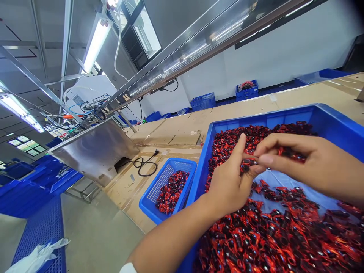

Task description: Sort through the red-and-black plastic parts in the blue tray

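Both hands meet above a large blue bin (pixel 203 159) full of small black-and-red parts (pixel 273 235). My left hand (pixel 231 182), thumb raised, has its fingers closed around one small dark cylindrical part (pixel 247 165). From the right, my right hand (pixel 309 161) pinches thumb against forefinger at the far end of that same part, where a thin reddish strand shows. The held part is partly covered by the fingers. Loose parts lie heaped at the back and front of the bin, with a pale liner (pixel 271 178) showing between the heaps.
A smaller blue basket (pixel 148 197) holding similar parts stands left of the bin on the cardboard-covered table (pixel 182 131). Behind it lies a black power cord (pixel 146 174). A metal box (pixel 96 151) sits farther left, with a long metal rail (pixel 182 57) overhead.
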Demonstrator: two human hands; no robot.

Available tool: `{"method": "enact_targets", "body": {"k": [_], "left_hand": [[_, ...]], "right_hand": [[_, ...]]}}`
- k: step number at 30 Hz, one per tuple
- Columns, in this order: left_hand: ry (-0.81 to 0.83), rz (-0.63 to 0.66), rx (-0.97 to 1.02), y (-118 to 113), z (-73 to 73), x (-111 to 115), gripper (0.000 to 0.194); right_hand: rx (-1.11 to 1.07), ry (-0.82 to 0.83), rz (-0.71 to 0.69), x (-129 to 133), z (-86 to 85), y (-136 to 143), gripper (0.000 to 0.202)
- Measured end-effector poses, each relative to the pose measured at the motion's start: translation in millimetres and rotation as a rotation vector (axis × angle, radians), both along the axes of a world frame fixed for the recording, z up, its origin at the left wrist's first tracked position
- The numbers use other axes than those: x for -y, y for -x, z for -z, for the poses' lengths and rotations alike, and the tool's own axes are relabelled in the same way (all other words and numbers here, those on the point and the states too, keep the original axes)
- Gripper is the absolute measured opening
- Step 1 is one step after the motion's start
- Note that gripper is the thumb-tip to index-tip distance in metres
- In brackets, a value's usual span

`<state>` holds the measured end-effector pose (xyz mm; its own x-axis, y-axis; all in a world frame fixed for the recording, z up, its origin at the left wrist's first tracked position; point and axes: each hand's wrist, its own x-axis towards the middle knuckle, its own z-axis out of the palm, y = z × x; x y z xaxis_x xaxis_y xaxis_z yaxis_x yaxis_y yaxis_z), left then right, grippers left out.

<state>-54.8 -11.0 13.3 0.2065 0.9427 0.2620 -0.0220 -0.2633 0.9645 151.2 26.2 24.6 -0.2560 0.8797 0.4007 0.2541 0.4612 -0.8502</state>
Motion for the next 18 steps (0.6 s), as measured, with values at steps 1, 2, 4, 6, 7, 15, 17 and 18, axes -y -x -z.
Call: {"method": "enact_targets", "body": {"k": [1, 2, 4, 6, 7, 15, 17, 18], "left_hand": [[0.028, 0.001, 0.013, 0.3, -1.2, 1.0, 0.075], [0.055, 0.002, 0.021, 0.7, -2.0, 1.8, 0.078], [0.084, 0.004, 0.010, 2.1, -2.2, 2.0, 0.081], [0.032, 0.006, -0.062, 4.4, 0.6, -0.7, 0.081], [-0.029, 0.012, -0.123, 5.9, 3.3, -3.2, 0.082], [-0.203, 0.187, -0.108, 9.3, 31.0, -15.8, 0.096], [-0.146, 0.237, -0.084, 7.6, 32.4, -13.2, 0.099], [-0.132, 0.255, -0.090, 7.1, 31.9, -12.0, 0.100]], "right_hand": [[0.090, -0.168, 0.018, 2.6, 2.0, 1.3, 0.038], [0.153, -0.307, 0.025, 5.3, 3.8, 2.4, 0.036], [0.212, -0.470, 0.037, 10.5, 6.9, 3.8, 0.033], [0.222, -0.545, 0.072, 14.5, 9.8, 3.9, 0.027], [0.221, -0.573, 0.091, 15.8, 11.2, 3.2, 0.025], [0.216, -0.729, 0.026, 14.1, 14.6, -2.4, 0.026], [0.200, -0.751, 0.023, 13.9, 10.4, 0.5, 0.017], [0.191, -0.760, 0.009, 14.2, 8.2, 1.9, 0.015]]}}
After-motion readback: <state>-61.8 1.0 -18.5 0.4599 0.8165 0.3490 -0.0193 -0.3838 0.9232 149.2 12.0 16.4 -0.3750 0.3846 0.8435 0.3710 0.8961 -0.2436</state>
